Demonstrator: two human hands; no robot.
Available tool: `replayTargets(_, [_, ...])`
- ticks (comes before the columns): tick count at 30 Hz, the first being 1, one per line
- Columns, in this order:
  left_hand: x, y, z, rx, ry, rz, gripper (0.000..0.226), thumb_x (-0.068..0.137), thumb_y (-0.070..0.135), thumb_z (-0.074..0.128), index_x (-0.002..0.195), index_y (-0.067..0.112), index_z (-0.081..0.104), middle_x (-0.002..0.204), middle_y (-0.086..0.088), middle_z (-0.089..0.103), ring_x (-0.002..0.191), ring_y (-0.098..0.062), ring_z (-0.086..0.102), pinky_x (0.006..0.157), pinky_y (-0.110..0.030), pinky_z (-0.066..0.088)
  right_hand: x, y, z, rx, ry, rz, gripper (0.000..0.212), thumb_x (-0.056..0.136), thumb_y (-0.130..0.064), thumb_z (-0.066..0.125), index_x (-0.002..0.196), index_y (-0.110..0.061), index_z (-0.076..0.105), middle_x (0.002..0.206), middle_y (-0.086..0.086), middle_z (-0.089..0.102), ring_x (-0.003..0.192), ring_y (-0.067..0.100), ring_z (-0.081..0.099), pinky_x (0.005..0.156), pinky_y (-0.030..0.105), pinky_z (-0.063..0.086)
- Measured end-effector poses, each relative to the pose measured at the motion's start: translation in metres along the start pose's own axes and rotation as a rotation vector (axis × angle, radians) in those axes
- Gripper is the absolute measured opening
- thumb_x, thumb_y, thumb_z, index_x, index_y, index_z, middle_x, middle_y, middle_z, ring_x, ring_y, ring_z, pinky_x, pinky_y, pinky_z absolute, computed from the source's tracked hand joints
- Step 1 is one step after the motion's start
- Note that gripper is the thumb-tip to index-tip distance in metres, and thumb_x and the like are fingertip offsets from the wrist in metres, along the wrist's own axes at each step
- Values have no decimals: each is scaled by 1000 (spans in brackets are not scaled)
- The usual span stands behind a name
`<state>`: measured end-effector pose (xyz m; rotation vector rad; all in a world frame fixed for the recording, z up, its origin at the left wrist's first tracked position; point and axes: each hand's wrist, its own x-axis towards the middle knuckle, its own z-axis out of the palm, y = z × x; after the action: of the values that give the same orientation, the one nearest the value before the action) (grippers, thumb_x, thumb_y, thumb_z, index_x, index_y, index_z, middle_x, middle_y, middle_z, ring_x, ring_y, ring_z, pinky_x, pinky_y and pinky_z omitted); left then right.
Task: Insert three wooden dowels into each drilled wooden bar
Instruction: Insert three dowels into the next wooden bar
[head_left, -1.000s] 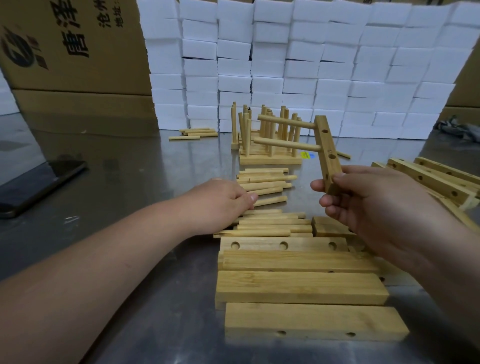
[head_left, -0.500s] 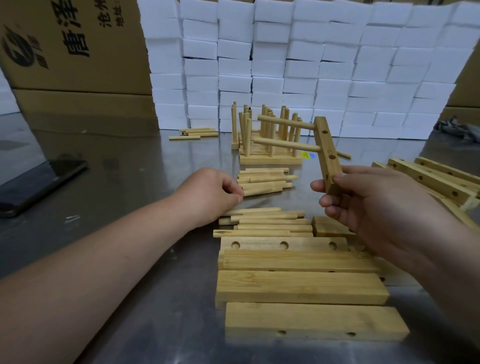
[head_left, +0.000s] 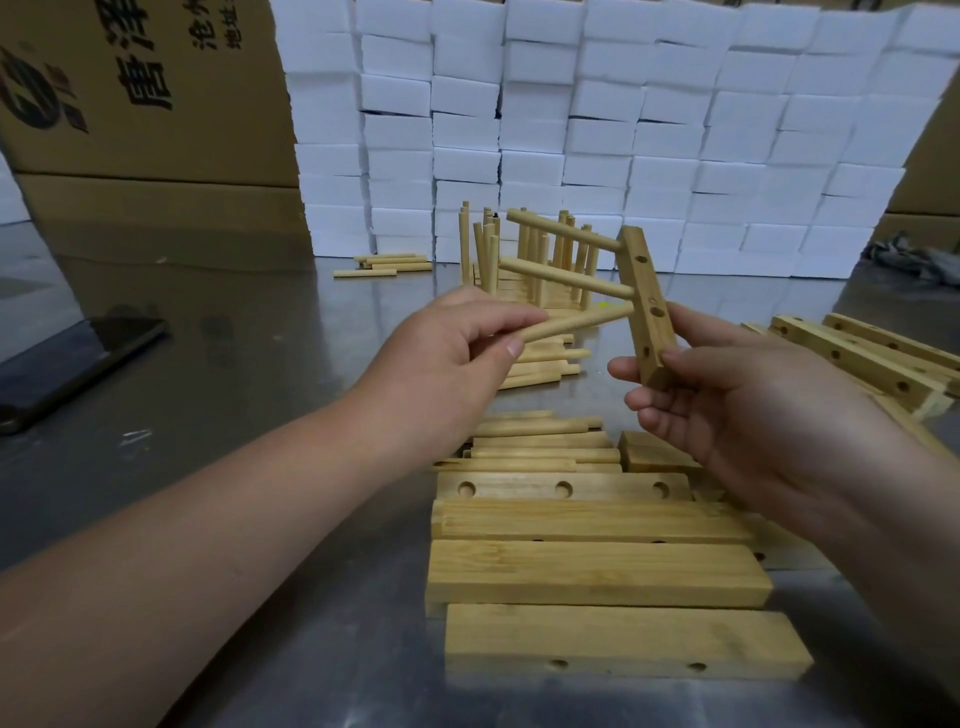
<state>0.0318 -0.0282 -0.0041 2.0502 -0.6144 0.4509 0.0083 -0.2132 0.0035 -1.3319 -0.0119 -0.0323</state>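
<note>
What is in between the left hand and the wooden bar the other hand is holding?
One wooden dowel, seen in the head view. The left hand pinches one end, and the other end reaches the bar held by the right hand.

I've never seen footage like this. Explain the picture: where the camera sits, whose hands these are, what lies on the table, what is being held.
There is no machine here. A person works bare-handed, and the one camera is worn on their head, looking forward and down. The right hand grips a drilled wooden bar, held nearly upright, with two dowels sticking out of its side. The left hand pinches a third dowel, its tip at the bar's side. On the metal table lie loose dowels, flat bars, more bars at the right, and finished bars with upright dowels further back. A dark phone lies at the left. White blocks and a cardboard box stand behind.
</note>
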Motion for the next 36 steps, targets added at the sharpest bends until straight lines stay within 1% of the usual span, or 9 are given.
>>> replayTargets(8, [-4,4,1,102,-68,87,29,91,11,52,115,22,64,92,12,55,87,4,49,72,-1,36,2,1,-3,19,-65,-30,48,95,2,35,139,-14,42,68,11,70,50,12,60,48,19,50])
replayTargets(13, [-5,2,0,142,-109,109,32,91,11,52,119,23,61,84,21,55,82,11,49,70,0,34,2,1,-3,22,-94,-43,45,95,1,35,136,-13,45,71,12,70,51,12,60,49,20,50])
replayTargets(18, [-4,1,0,206,-91,172,31,91,16,51,120,25,60,74,15,51,76,3,48,67,-14,39,0,-1,-3,0,-112,-66,43,95,1,35,133,-15,49,72,12,71,52,11,61,50,20,50])
replayTargets(23, [-4,4,-1,272,-40,264,33,86,27,47,113,21,66,70,11,50,75,-4,50,61,-16,38,-5,-1,-1,-28,-130,-72,36,95,1,37,112,-22,59,71,11,70,53,12,62,52,19,52])
replayTargets(26, [-3,6,-3,259,-14,266,31,86,26,48,109,19,67,68,12,49,69,-8,51,60,-21,41,-9,-2,0,-56,-140,-72,41,94,0,41,126,-23,53,77,13,72,58,14,65,55,19,53])
replayTargets(28, [-2,6,-3,230,-12,241,31,85,27,48,107,18,68,69,14,49,71,-6,50,60,-15,39,-11,-3,2,-56,-142,-76,45,93,-1,43,133,-21,48,80,14,72,61,15,67,56,19,54])
replayTargets(32, [-4,8,0,161,-39,185,20,90,21,53,100,18,70,75,11,59,79,3,51,67,-8,39,-13,-3,3,-55,-135,-91,47,90,-1,46,133,-19,48,82,14,73,65,16,69,57,19,54])
replayTargets(34, [-6,9,0,115,-35,141,15,90,18,55,92,25,68,77,5,63,81,-2,53,69,-11,40,-13,-2,3,-55,-136,-85,49,90,-1,47,135,-18,47,83,14,73,67,17,70,57,19,54])
replayTargets(36, [-7,12,0,78,-47,91,13,90,20,55,88,27,65,69,-1,62,75,-6,54,65,-11,41,-13,-1,3,-55,-137,-80,50,90,-1,48,137,-17,45,84,16,73,68,18,71,57,18,54])
